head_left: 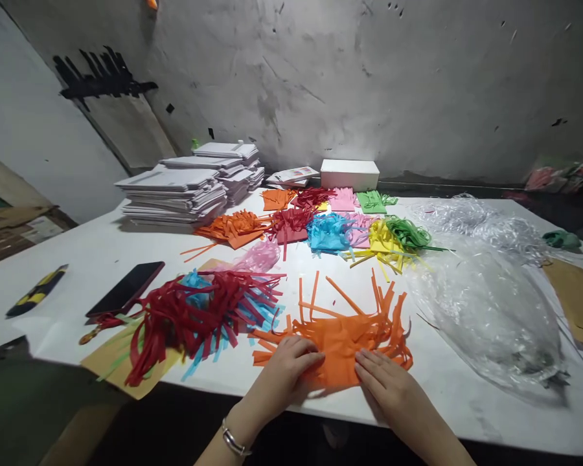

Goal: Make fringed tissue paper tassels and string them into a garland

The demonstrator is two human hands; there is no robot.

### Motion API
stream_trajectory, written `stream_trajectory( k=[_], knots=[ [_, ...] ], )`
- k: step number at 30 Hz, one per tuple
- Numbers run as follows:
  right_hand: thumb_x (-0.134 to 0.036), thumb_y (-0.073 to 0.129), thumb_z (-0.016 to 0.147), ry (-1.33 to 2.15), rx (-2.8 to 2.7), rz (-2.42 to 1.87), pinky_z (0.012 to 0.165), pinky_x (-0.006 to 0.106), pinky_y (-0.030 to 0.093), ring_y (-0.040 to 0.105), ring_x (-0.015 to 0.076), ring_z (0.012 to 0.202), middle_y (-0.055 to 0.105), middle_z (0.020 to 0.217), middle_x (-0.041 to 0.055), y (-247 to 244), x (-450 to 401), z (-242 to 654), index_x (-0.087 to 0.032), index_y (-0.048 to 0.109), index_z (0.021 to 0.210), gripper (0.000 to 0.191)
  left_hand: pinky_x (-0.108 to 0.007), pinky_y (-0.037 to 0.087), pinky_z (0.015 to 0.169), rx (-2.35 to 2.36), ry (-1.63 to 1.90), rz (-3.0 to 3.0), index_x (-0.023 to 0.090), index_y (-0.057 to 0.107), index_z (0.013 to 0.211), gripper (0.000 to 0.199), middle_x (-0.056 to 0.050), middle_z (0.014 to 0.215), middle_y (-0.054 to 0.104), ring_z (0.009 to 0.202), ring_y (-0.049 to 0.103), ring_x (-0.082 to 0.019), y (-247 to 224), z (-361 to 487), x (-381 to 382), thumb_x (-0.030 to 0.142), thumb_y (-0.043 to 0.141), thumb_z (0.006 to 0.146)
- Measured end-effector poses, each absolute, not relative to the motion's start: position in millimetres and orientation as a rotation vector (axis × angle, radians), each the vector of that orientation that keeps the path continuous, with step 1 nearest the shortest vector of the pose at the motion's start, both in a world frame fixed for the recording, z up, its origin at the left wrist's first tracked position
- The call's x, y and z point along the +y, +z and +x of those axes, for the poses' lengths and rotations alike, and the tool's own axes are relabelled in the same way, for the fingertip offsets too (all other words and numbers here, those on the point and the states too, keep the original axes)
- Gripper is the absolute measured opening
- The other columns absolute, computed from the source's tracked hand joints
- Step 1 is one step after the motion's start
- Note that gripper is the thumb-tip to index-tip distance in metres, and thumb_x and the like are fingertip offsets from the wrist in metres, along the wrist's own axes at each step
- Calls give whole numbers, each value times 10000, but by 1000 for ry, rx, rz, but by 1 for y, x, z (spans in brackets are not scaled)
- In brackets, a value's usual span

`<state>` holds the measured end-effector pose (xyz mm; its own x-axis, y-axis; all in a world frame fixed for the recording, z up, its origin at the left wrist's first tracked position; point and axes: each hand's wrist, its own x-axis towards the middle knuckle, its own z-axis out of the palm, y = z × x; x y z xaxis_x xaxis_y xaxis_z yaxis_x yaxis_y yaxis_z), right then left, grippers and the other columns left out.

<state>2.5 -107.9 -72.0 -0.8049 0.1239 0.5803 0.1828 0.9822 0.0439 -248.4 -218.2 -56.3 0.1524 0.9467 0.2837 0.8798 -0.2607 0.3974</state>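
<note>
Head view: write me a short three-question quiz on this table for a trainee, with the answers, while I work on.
1. Which colour is the fringed paper under the left hand and right hand?
a) blue
b) orange
c) green
2. True or false: the bracelet is on the right wrist.
3. Fill in the blank: seen from the camera, the dark phone lies to the ____ of the red strips.

Key: 1 b; 2 false, the bracelet is on the left wrist; 3 left.
</note>
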Motion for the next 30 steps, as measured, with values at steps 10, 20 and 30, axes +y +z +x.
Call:
stream_trajectory(
  k=[10, 20, 30],
  knots=[
    [-176, 446, 1007, 128, -2404, -368, 914, 410, 475, 687, 226, 949, 755, 1048, 41, -86, -134, -18, -194, 678, 1019, 232, -587, 423, 1127, 1808, 451, 2377, 223, 447, 1456, 615, -101, 1514, 504, 1394, 452, -321, -32, -218, -259, 138, 621, 872],
    [-233, 439, 979, -428, -2048, -1292, 940, 719, 348, 546, 457, 1235, 557, 1391, 264, -83, -75, -2, -115, 618, 1195, 305, -506, 540, 1033, 1830, 680, 2358, 203, 620, 1217, 344, -96, 1293, 686, 1197, 636, -290, -64, -206, -242, 152, 673, 881],
    [-131, 484, 982, 101, -2391, -363, 1078, 411, 405, 654, 219, 1120, 744, 1127, 55, -76, -148, -15, -156, 654, 1170, 255, -425, 561, 884, 1826, 990, 2279, 195, 637, 1092, 212, -95, 1111, 733, 1054, 670, -253, -69, -208, -240, 126, 465, 989]
  ],
)
